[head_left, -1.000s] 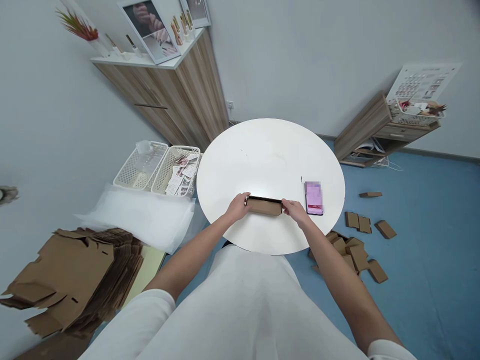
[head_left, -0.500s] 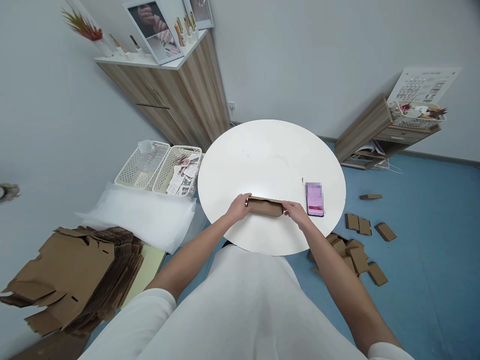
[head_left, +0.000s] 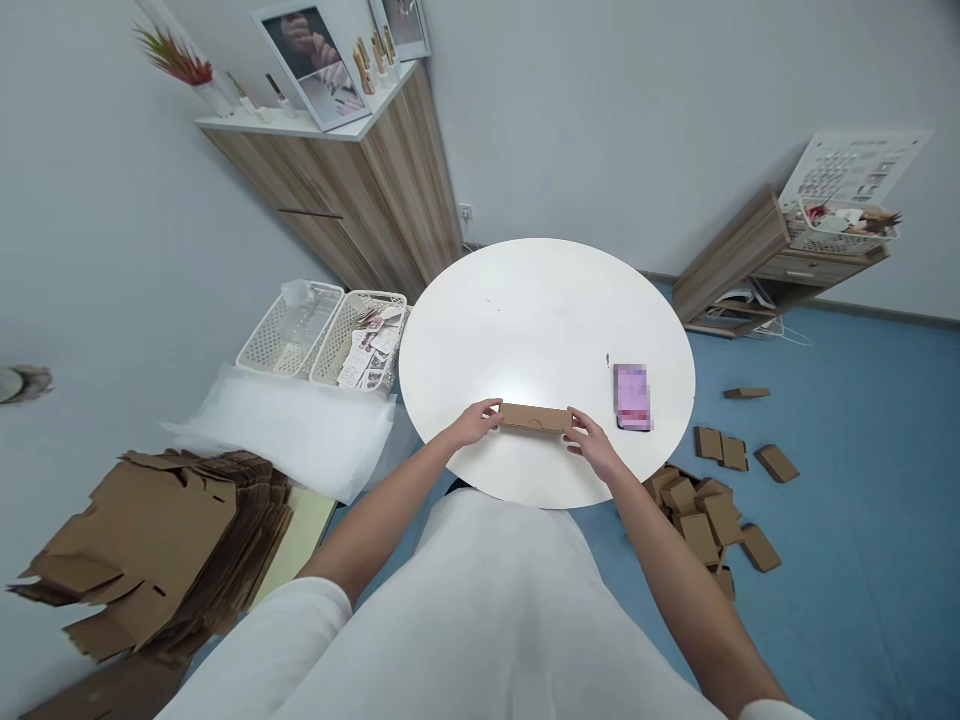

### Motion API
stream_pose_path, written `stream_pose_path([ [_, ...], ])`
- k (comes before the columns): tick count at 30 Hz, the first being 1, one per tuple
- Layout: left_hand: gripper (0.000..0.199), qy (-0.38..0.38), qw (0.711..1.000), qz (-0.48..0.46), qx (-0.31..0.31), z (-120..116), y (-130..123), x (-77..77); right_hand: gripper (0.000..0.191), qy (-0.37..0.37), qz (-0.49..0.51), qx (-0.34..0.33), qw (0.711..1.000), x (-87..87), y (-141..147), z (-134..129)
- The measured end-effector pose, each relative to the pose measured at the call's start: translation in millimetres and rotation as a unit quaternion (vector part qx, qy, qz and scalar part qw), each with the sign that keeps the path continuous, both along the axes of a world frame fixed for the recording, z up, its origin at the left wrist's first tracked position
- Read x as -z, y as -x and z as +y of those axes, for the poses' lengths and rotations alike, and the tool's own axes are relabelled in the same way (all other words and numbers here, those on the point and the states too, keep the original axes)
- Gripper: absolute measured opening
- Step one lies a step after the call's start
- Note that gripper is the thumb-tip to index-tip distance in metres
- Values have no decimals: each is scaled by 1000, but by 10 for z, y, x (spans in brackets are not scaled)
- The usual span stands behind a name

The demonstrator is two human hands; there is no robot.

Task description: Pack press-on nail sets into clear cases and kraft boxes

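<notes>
Between my hands, close to the near edge of the round white table (head_left: pixel 540 300), is a small brown cardboard box (head_left: pixel 535 417). Its lid is down, and a half-round notch shows on the side facing me. At the box's left end, my left hand (head_left: pixel 477 421) grips with thumb and fingertips. My right hand (head_left: pixel 591 441) holds the right end the same way, its lower fingers loosely curled. To the right on the table lies a phone (head_left: pixel 632 398) with a blurred pink screen.
At lower left is a stack of flat cardboard blanks (head_left: pixel 150 540), with white foam sheets (head_left: pixel 292 425) beyond it. Two white baskets (head_left: pixel 319 365) stand left of the table. Folded boxes (head_left: pixel 701 520) lie piled on the blue floor at right, with several loose ones nearby.
The box's front was open with a gap under the lid; now the lid is closed. My fingers have shifted to the box's two ends.
</notes>
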State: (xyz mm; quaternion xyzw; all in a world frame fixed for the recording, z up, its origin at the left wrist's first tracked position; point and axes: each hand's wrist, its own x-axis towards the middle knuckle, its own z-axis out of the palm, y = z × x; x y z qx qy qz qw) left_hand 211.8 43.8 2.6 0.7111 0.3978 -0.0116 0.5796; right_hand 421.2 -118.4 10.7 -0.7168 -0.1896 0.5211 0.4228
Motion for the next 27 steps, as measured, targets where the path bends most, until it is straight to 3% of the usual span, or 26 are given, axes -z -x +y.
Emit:
stream_pose_path([
  [8,43,-60,996,-40,-43,-140,21,24,52,-78,-59,10,995,37,158,-85],
  [12,40,-71,995,-31,-55,-295,87,66,50,-105,-43,27,993,191,288,-203],
  [16,32,-84,993,-14,-80,-450,155,141,48,-89,-65,23,994,404,395,-301],
  [19,40,-90,988,34,-117,-523,172,215,59,-70,-80,27,994,497,461,-337],
  [27,47,-126,982,100,-98,-556,144,338,72,31,-143,-14,989,494,479,-343],
])
